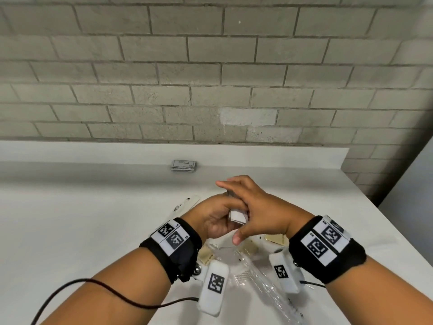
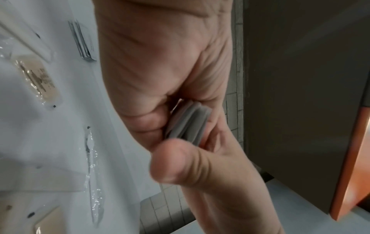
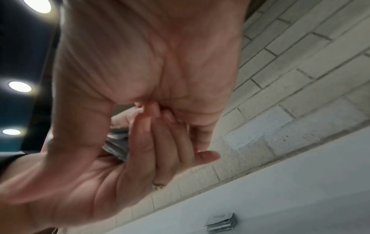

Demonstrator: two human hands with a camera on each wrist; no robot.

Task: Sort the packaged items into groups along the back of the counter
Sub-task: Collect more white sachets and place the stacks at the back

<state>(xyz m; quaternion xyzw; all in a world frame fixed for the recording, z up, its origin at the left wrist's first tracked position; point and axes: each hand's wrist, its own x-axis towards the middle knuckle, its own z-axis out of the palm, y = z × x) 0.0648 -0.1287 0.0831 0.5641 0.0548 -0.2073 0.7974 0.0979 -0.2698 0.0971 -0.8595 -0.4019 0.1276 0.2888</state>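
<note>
Both hands meet above the middle of the white counter (image 1: 89, 221). Between them is a small stack of white-grey packets (image 1: 238, 218). My left hand (image 1: 219, 213) grips the stack from the left, palm turned inward. From above, my right hand (image 1: 254, 206) closes over the stack, with its thumb under the near end. The left wrist view shows the packet edges (image 2: 188, 125) pressed between fingers. They also show as a grey stack (image 3: 117, 142) in the right wrist view. A matching pile of packets (image 1: 184, 165) lies at the back of the counter (image 3: 300, 190), also seen as the pile (image 3: 220, 223).
Under my wrists lie loose items: tan packets (image 1: 276, 239), a clear-wrapped utensil (image 1: 269, 287) and a long white wrapped stick (image 1: 187, 202). A brick wall (image 1: 210, 78) backs the counter. The counter's right edge (image 1: 396, 233) runs diagonally. A black cable (image 1: 82, 285) trails from my left wrist.
</note>
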